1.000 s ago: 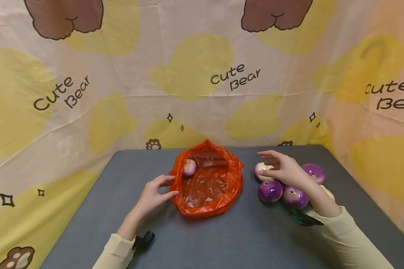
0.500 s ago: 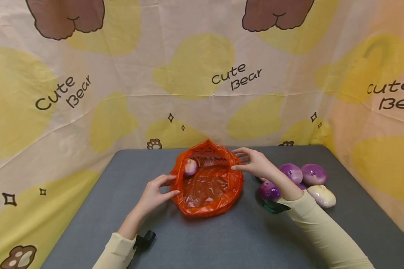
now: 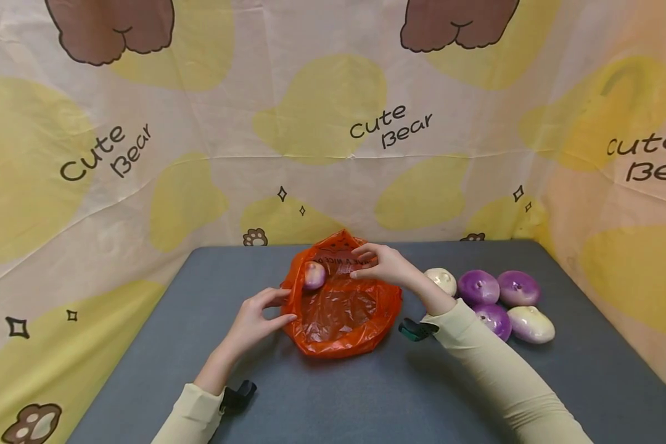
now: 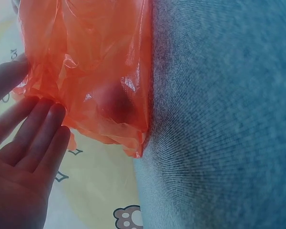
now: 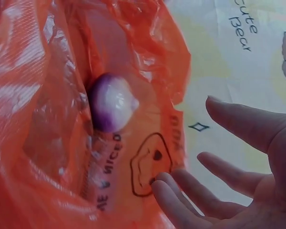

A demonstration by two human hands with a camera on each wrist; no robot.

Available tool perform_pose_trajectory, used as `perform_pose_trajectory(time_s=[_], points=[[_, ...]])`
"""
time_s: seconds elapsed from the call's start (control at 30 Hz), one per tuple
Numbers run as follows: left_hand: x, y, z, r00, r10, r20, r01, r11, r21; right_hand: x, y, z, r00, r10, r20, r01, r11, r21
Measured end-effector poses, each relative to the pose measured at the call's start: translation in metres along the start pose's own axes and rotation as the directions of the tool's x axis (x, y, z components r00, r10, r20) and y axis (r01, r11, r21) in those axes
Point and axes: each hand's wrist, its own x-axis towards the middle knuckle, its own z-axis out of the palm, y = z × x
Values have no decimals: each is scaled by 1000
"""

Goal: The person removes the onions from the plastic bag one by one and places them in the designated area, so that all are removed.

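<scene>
An orange-red plastic bag [image 3: 338, 345] lies with its mouth spread toward me on the dark grey table. Just inside, on its left, sits a purple-and-white onion [image 3: 314, 275]; in the right wrist view this onion [image 5: 113, 102] shows a pale pointed tip. My left hand [image 3: 258, 317] touches the bag's left rim, thumb and fingers apart. Seen in the left wrist view, its fairly straight fingers [image 4: 43, 129] rest on the plastic's outside. Over the upper right of the mouth hovers my right hand [image 3: 385, 265], thumb and fingers spread, holding nothing.
To the right on the table [image 3: 333, 401] are several more onions, including a whitish one [image 3: 439, 280], a purple one [image 3: 478, 287] and a cream one [image 3: 531, 325]. My right forearm partly covers the group. A printed cloth [image 3: 311, 111] hangs behind and at both sides.
My right hand has travelled left from above the onions, past the bag's right rim, to over its mouth. My left hand stays at the left rim, and the bag has hardly shifted.
</scene>
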Motion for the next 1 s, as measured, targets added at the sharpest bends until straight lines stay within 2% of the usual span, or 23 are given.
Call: perform_pose_trajectory(time_s=[0.2, 0.33, 0.5, 0.63, 1.0], points=[[0, 1, -1, 1000, -1, 4, 1, 1000, -1, 21, -1, 15, 999, 30, 29, -30, 999, -16], [0, 0, -1, 1000, 5, 3, -5, 1000, 8, 34, 1, 25, 997, 62, 36, -62, 998, 10], [0, -3, -1, 1000, 29, -5, -29, 999, 17, 50, 4, 39, 991, 136, 14, -137, 989, 58], [-1, -3, -2, 1000, 18, -5, -18, 1000, 13, 62, 6, 48, 983, 184, 12, -184, 975, 122], [-3, -5, -2, 1000, -12, 11, 12, 1000, 0, 79, 23, 69, 969, 247, -7, -240, 947, 212]])
